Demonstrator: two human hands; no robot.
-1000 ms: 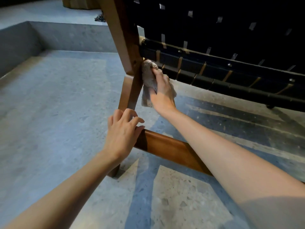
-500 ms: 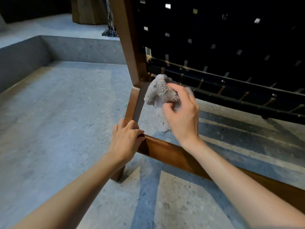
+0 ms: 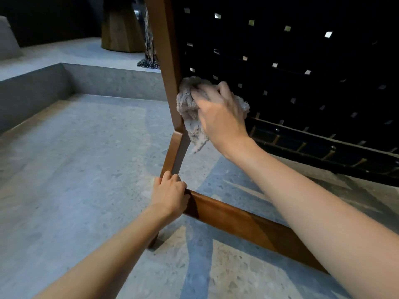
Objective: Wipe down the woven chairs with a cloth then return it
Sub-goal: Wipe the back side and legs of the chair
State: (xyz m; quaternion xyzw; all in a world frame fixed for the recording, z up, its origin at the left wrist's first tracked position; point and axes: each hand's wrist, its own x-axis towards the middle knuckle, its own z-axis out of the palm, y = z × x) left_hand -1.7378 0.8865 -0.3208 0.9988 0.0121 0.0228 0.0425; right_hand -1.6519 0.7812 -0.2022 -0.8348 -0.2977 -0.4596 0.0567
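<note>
Cloth at the post–weave junction.
Your right hand (image 3: 220,113) curls its fingers round the bunched grey terry cloth (image 3: 187,104), pressing it against the inner edge of the slanted brown wooden chair post (image 3: 168,61), where the black woven strap back (image 3: 280,50) begins; the post's long axis runs up and away from those fingers. Your left hand (image 3: 170,195) grips the same post below its bend, fingers wrapped round it.

Top and right side of chair (image 3: 168,61) cut off by picture edges; weave very dark, strap detail not resolvable. Middle of cloth (image 3: 187,105) hidden under right hand (image 3: 222,114); its fingertips blurred. Fingertips of left hand (image 3: 170,197) hidden behind chair leg. Far end of lower rail (image 3: 248,225) covered by right forearm. Top of wooden block (image 3: 122,31) at back cut off; both elbows out of picture
</note>
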